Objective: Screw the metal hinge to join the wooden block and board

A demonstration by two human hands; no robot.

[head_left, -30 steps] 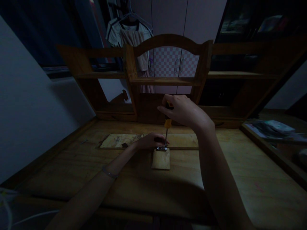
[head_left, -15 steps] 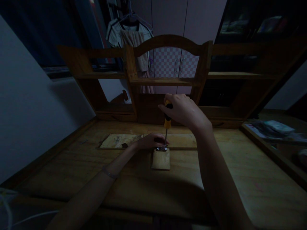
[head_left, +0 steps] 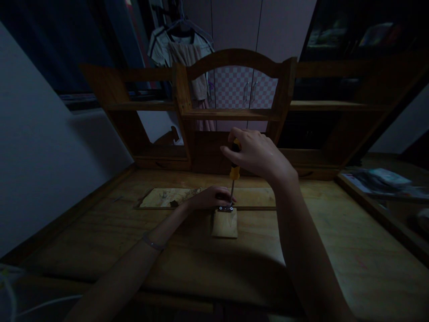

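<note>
My right hand (head_left: 256, 152) is wrapped round the top of a screwdriver (head_left: 235, 171) with a yellow and black handle. Its shaft points down, nearly upright, to a small metal hinge (head_left: 225, 209). Two screw heads or holes show on the hinge's near leaf, which lies on a short wooden block (head_left: 225, 224). Beyond it runs a long wooden board (head_left: 253, 197), stained at its left part. My left hand (head_left: 212, 197) lies over that board, fingers curled beside the screwdriver's tip. What those fingers pinch is hidden.
The work lies on a wooden desktop (head_left: 140, 250). A wooden shelf unit (head_left: 231, 115) rises along its far side. To the right, a lower shelf (head_left: 412, 193) holds packets and papers. A white cable (head_left: 50, 304) runs at the lower left. The room is dim.
My right hand has lifted and turned very slightly on the screwdriver's handle. My left hand, the hinge and the boards stay in place.
</note>
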